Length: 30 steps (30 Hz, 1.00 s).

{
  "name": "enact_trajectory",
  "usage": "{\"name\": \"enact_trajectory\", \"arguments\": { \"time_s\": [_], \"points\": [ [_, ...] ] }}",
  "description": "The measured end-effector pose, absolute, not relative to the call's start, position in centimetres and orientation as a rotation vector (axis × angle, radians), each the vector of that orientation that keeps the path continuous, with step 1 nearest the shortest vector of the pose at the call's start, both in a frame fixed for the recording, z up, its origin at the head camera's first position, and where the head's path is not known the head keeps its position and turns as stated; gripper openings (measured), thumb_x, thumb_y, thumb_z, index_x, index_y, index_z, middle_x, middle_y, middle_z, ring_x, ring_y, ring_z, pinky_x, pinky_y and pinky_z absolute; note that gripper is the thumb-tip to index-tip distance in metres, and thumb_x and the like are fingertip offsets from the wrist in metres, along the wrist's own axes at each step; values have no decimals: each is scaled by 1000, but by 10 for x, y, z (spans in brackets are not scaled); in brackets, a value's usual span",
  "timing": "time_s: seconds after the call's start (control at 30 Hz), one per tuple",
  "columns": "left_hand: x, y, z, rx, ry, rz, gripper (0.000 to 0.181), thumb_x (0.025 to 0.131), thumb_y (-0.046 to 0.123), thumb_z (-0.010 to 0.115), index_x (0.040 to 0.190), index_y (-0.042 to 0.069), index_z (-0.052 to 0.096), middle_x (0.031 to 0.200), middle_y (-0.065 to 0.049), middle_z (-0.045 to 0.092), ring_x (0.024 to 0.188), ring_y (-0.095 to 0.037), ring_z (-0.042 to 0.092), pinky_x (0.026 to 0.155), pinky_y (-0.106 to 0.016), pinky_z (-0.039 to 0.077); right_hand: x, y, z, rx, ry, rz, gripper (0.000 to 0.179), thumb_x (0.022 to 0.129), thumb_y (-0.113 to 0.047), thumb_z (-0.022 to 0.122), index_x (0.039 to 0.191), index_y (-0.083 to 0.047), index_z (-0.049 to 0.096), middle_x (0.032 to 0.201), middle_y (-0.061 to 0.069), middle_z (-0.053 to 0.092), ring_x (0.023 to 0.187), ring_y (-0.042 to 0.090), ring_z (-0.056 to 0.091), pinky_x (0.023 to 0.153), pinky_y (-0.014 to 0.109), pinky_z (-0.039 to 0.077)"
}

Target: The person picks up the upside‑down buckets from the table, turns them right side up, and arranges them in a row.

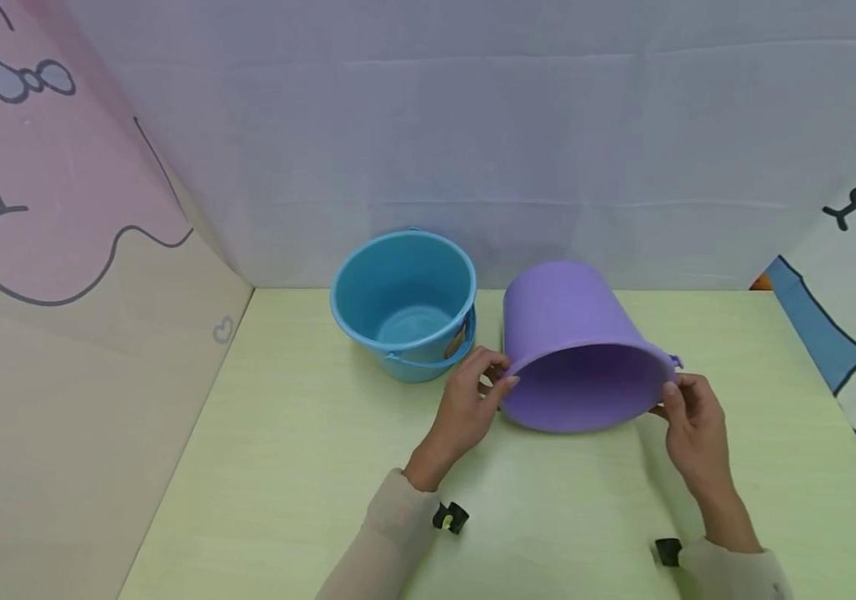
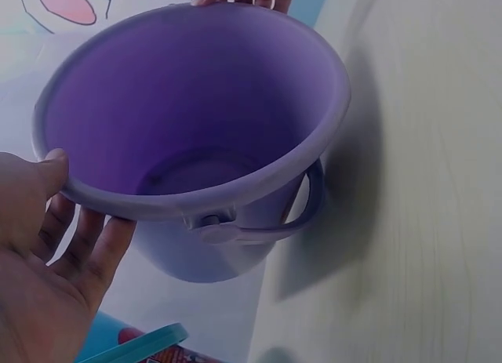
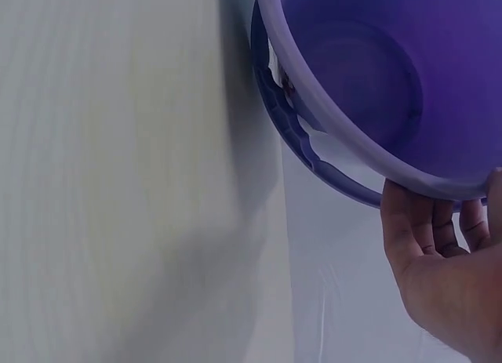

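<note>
A purple bucket (image 1: 570,308) is tipped on its side, its mouth facing the person. My left hand (image 1: 470,396) pinches the rim at its left, thumb inside and fingers outside in the left wrist view. At the right of the rim, my right hand (image 1: 700,429) grips it with the fingers behind the edge. The purple handle (image 3: 294,139) hangs below the rim in the right wrist view. Beside the purple bucket, just beyond my left hand, a light blue bucket (image 1: 405,287) stands upright with its handle (image 1: 431,363) lowered at the front.
Both buckets are over a pale yellow-green table (image 1: 285,467), near the white cloth backdrop (image 1: 473,133). A pink and cream cartoon panel (image 1: 75,208) rises on the left, and another cartoon panel (image 1: 855,275) on the right.
</note>
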<state>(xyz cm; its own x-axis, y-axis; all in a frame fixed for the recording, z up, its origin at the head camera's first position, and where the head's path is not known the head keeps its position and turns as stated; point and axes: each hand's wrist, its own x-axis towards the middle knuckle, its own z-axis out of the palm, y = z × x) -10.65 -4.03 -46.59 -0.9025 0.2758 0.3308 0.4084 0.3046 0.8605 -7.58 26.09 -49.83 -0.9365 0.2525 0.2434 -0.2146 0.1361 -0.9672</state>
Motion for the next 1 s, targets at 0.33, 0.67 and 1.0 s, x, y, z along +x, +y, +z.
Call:
{"name": "enact_trajectory", "arguments": {
  "time_s": [0.33,0.67,1.0],
  "points": [
    [-109,-40,-464,-603,-2427,-1738,13,102,6,70,113,2,65,104,-12,63,96,-23,63,73,-22,54,-74,259,-495,-101,-2086,1922,7,111,-7,50,110,-8,56,100,-6,62,91,1,65,80,11,57],
    [-112,-41,-467,-543,-2393,-1813,12,103,7,69,113,1,65,102,-13,63,92,-21,63,70,-22,53,-70,258,-503,71,-2021,2041,12,112,-3,45,117,-11,54,105,-1,60,95,4,66,82,14,58],
    [-111,-41,-467,-519,-2377,-1874,11,103,7,68,112,1,64,101,-14,63,90,-20,61,67,-21,50,-71,254,-500,-50,-2009,2035,12,112,-5,47,114,-12,56,102,-1,60,91,4,64,79,13,58]
  ]
}}
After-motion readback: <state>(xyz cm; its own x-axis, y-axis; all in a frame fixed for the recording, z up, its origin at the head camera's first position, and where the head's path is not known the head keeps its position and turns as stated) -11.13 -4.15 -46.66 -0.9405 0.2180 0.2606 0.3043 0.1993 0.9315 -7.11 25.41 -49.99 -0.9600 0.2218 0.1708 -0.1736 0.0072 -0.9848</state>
